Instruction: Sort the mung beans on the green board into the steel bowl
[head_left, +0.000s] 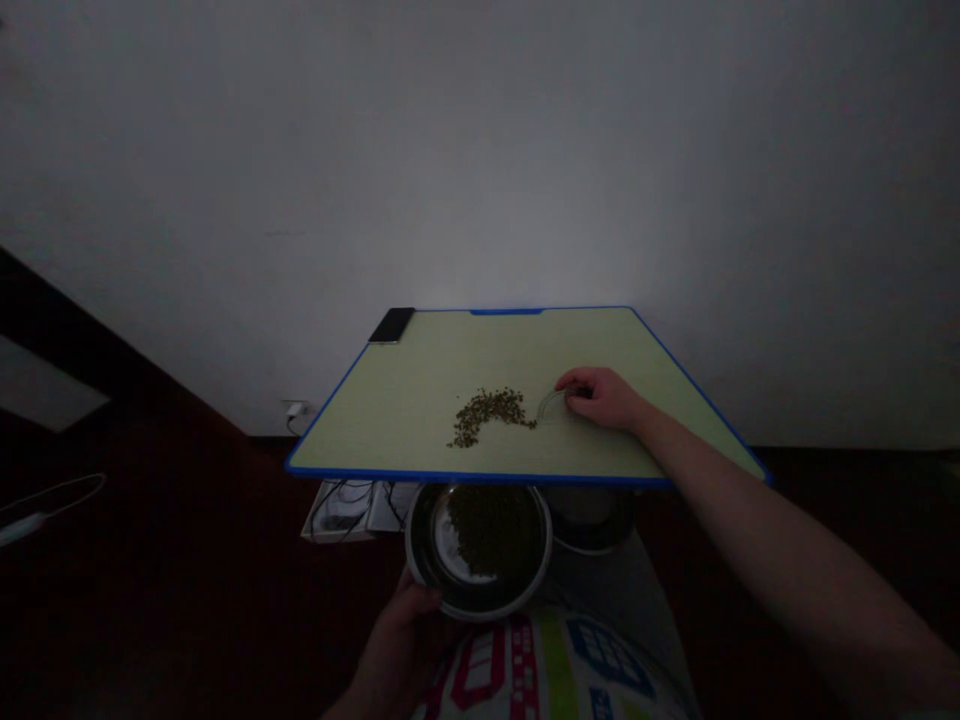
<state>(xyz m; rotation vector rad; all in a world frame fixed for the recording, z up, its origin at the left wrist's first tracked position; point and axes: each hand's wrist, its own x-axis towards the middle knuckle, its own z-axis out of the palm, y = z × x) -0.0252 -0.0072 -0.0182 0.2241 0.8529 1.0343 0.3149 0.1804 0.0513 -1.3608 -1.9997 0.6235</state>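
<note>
A pale green tabletop [420,380] with a blue rim carries a small heap of green beans [489,412] near its front middle. My right hand [604,398] rests on the table just right of the heap, fingers curled on a small clear scoop-like piece [551,404] that touches the beans. Below the table's front edge, my left hand [405,625] grips the rim of a round steel bowl [427,560] half full of the same beans [491,535]. The bowl sits on my lap.
A dark phone [392,325] lies on the far left corner of the table. A second steel bowl [592,520] shows under the table at right. Cables and a white tray [341,510] lie on the dark floor; a plug [296,410] sits at the wall.
</note>
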